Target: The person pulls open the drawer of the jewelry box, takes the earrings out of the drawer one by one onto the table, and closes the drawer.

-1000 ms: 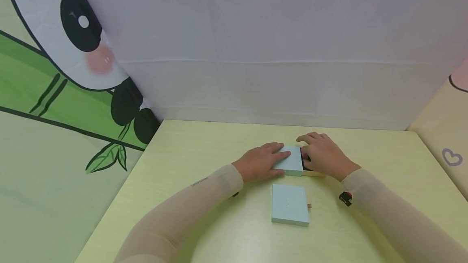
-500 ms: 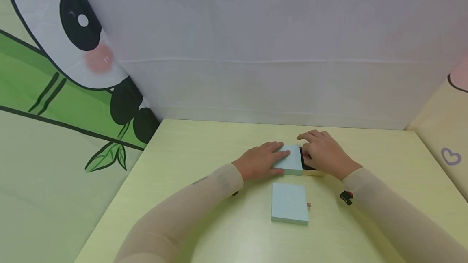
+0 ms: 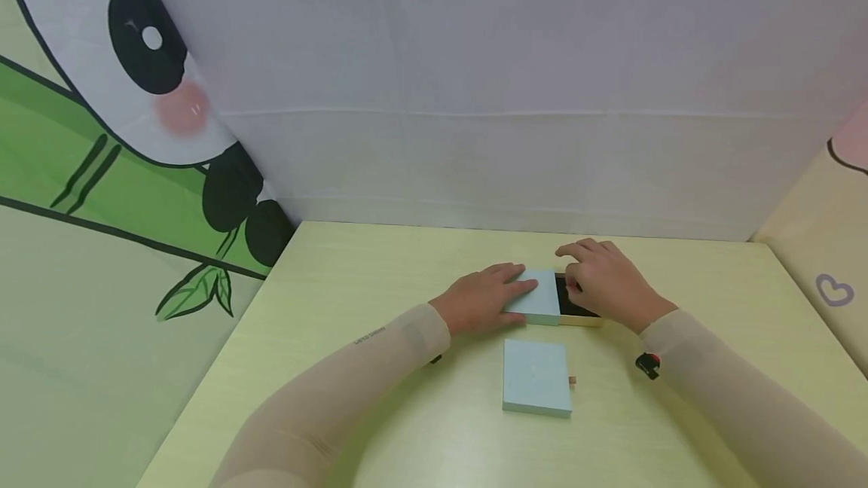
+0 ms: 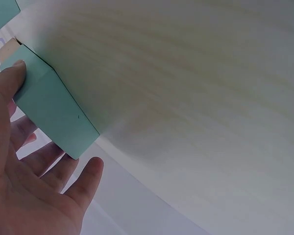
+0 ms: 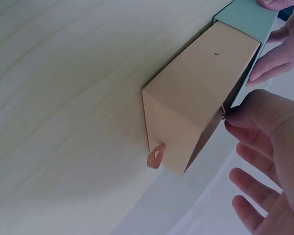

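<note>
A pale blue-green drawer box (image 3: 540, 307) lies toward the back of the table, its tan inner drawer (image 5: 196, 83) pulled partly out to the right. Black lining shows inside the drawer. My left hand (image 3: 478, 300) holds the sleeve, thumb against the near side and fingers across the top. Over the open drawer, my right hand (image 3: 609, 286) pinches a tiny dark thing with a thin pale part (image 5: 223, 115) between thumb and index finger; its kind is too small to tell. The other fingers of that hand spread away from the box.
A second blue-green box (image 3: 537, 378), closed, with a small ribbon tab (image 3: 573, 380) on its right, lies nearer on the pale wooden table (image 3: 420, 428). A white cloth wall (image 3: 502, 96) stands along the back. The open drawer carries a ribbon loop (image 5: 156, 156).
My right hand has shifted slightly to the right and up, and more of the drawer's black inside shows. My left hand and both boxes stay in place.
</note>
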Demonstrator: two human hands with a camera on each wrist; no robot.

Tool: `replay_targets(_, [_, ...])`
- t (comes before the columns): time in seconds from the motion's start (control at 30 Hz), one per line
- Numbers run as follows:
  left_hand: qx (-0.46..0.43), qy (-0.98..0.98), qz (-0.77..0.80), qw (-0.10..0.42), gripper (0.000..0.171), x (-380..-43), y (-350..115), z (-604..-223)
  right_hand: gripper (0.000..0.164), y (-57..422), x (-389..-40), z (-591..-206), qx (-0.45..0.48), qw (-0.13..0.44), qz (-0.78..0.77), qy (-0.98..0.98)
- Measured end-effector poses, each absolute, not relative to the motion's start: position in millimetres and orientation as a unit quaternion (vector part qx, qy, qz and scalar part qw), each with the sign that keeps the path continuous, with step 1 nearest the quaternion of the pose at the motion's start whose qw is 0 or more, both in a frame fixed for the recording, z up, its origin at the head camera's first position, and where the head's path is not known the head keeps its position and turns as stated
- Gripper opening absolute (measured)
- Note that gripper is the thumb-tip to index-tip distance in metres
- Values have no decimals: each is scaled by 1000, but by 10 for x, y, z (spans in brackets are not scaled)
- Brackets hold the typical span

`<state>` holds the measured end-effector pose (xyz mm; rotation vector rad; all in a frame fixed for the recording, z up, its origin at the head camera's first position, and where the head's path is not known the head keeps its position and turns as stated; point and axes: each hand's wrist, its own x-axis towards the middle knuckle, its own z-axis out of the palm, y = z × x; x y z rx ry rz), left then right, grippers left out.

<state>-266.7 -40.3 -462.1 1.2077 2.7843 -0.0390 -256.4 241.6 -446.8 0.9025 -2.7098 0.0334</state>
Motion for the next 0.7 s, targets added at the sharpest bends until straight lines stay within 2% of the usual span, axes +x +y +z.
replay_targets(0.7, [392,918,-4,63,76,-2674,-413,-4625,12,2526,-2542,-4408,282,123,11,-951])
